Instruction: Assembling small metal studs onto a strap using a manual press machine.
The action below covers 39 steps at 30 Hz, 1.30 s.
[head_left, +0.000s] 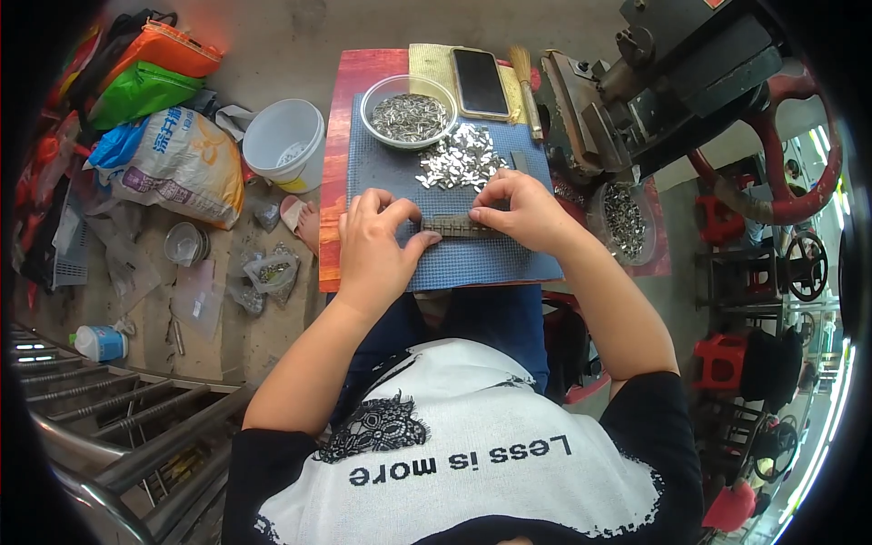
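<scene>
A narrow slotted metal bar (445,227) lies crosswise on a blue textured mat (472,263). My left hand (371,243) grips its left end between thumb and forefinger, with the other fingers bent on the mat. Over the bar's right part, the thumb and fingertips of my right hand (527,211) are pinched together; whatever is between them is hidden. Just beyond the bar is a loose pile of small shiny metal pieces (460,159). Behind that pile, a clear round bowl (365,113) holds many more small metal pieces. A small grey block (519,161) rests near my right fingers.
A phone (480,82) and a brush (525,86) lie at the table's far side. On the right stand a dark machine with a red handwheel (772,150) and a tub of metal pieces (625,222). Left on the floor are a white bucket (284,136) and sacks (182,163).
</scene>
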Tool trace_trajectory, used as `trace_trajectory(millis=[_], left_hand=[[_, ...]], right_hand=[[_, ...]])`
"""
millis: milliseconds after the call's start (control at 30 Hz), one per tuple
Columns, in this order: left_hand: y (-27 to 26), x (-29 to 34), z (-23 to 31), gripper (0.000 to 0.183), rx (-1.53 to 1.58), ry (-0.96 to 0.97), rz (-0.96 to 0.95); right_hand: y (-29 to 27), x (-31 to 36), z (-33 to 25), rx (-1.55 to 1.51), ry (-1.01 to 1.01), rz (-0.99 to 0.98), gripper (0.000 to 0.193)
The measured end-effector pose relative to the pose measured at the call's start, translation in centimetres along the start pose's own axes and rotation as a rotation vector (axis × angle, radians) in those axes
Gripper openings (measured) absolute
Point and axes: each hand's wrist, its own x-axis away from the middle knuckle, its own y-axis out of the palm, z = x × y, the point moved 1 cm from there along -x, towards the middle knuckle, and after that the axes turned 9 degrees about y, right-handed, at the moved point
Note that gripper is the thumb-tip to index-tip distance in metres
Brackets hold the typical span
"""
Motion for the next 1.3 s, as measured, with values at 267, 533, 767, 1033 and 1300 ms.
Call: trace_trajectory(millis=[267, 533, 767, 1033, 1300], left_hand=[[0.0, 0.1, 0.1, 0.029, -0.012, 0.006, 0.018], [0.1, 0.2, 0.1, 0.027, -0.015, 0.018, 0.012], [0.1, 0.1, 0.1, 0.027, -0.018, 0.017, 0.005], [0.0, 0.2, 0.2, 0.027, -0.012, 0.017, 0.01], [0.3, 0.1, 0.0, 0.027, -0.005, 0.013, 0.002]], right_hand=[[-0.6, -0.8, -2.2, -0.229, 0.046, 0.033, 0.02], [-0.2, 0.4, -0.2, -0.159, 0.13, -0.084, 0.018], [0.2, 0.5, 0.4, -0.114, 0.081, 0.006, 0.018], [-0.6, 0.0, -0.8, -0.372, 0.14, 0.02, 0.018], [-1.6, -5.2, -4.8, -0.113, -0.111, 0.654, 0.024]])
